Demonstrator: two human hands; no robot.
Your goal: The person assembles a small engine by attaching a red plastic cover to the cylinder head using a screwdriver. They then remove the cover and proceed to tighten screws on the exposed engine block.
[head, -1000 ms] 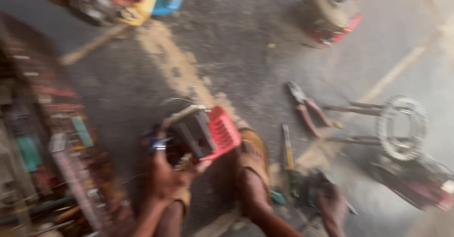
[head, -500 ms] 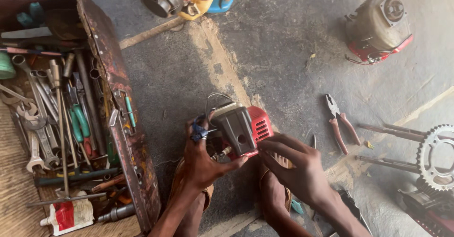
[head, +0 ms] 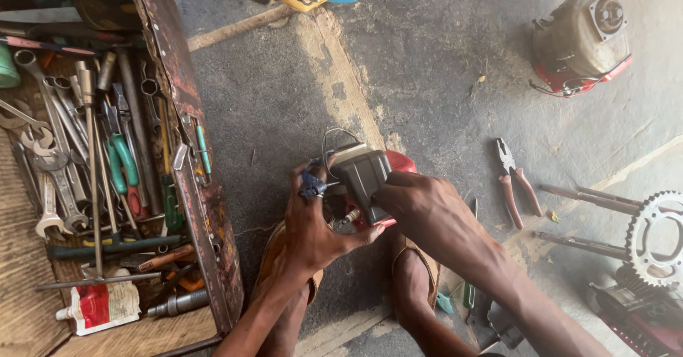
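Both my hands hold a small engine part (head: 364, 174) with a dark grey block and a red housing, just above the concrete floor. My left hand (head: 311, 222) grips its left side and underside, with a small blue piece (head: 311, 184) by the fingers. My right hand (head: 420, 206) is clamped over the right side, covering most of the red housing. A thin wire loops up from the top of the part. My sandalled feet (head: 413, 271) show beneath the hands.
A rusty metal toolbox (head: 192, 186) full of spanners, screwdrivers and pliers stands at the left. Red-handled pliers (head: 514, 181) lie on the floor to the right. A small engine (head: 582, 40) sits far right, a sprocket (head: 658, 236) and rods at the right edge.
The camera has steadied after a blurred swing. My right hand has moved from the floor at the right onto the red housing. The part has turned slightly in my hands.
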